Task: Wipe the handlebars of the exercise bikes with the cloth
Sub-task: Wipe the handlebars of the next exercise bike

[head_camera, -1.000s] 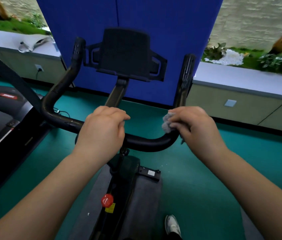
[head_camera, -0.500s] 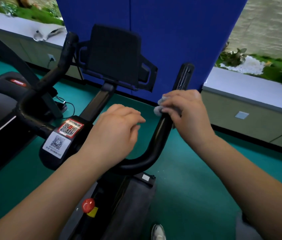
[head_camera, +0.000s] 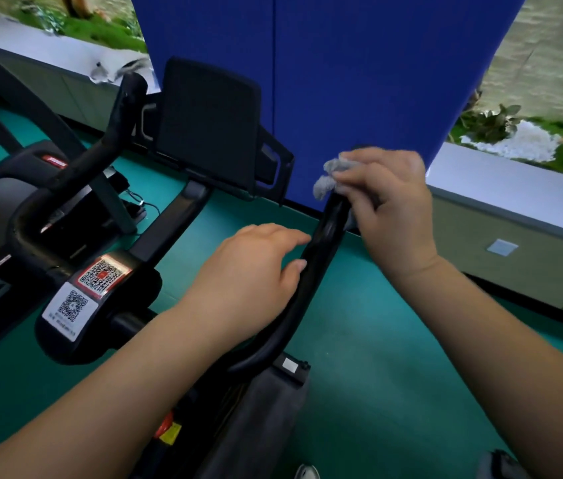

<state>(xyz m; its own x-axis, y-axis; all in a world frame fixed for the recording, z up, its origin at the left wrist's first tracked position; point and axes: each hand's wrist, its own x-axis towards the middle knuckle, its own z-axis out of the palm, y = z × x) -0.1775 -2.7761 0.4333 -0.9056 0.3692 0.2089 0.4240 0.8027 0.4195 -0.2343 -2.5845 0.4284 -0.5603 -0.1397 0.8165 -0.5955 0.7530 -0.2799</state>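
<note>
Black U-shaped handlebars (head_camera: pixel 294 305), glossy; right prong rises up and away, left prong (head_camera: pixel 117 133) likewise at far left. Small grey crumpled cloth (head_camera: pixel 328 178) bunched against the right prong near its top end, touching it, partly hidden under fingers.

- Even, soft light is seen throughout, brighter at the upper corners where the planted ledge (head_camera: pixel 529 174) is lit.
- Faint glare is caught on the handlebar (head_camera: pixel 311 271) and the QR sticker (head_camera: pixel 102 273).
- Straight edges are bowed by wide-angle distortion near the frame borders.
- Slight motion blur is noticed overall; the greenery is rendered soft.
</note>
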